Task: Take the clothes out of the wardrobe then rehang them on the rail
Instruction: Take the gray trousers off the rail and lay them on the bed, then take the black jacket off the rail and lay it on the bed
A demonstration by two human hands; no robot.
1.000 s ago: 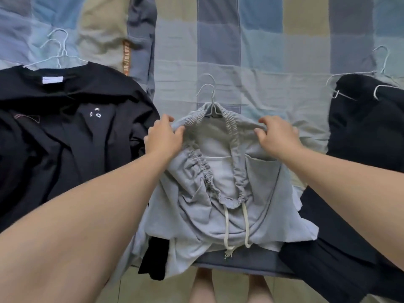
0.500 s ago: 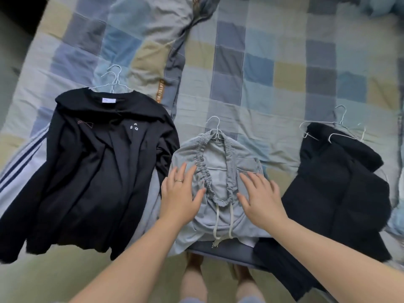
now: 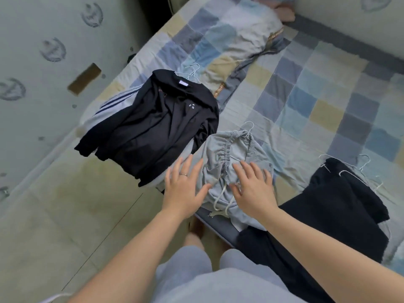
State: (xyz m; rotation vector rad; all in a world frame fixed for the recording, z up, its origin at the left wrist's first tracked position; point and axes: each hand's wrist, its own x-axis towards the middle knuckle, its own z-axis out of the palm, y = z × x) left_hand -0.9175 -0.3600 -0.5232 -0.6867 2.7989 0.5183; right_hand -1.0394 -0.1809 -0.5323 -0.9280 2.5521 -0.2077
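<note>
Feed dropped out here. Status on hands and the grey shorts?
Left hand and right hand open, spread over the grey shorts. Shorts on wire hanger, lying on the bed. Black top close alongside.

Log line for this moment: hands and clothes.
left hand open, at edge of grey shorts | right hand open, spread over shorts | black top, black garment on bed | rail not in view

bare checked quilt (image 3: 306,101) beyond grey shorts (image 3: 247,154), black top (image 3: 157,127) left, black garment (image 3: 334,206) right
</note>
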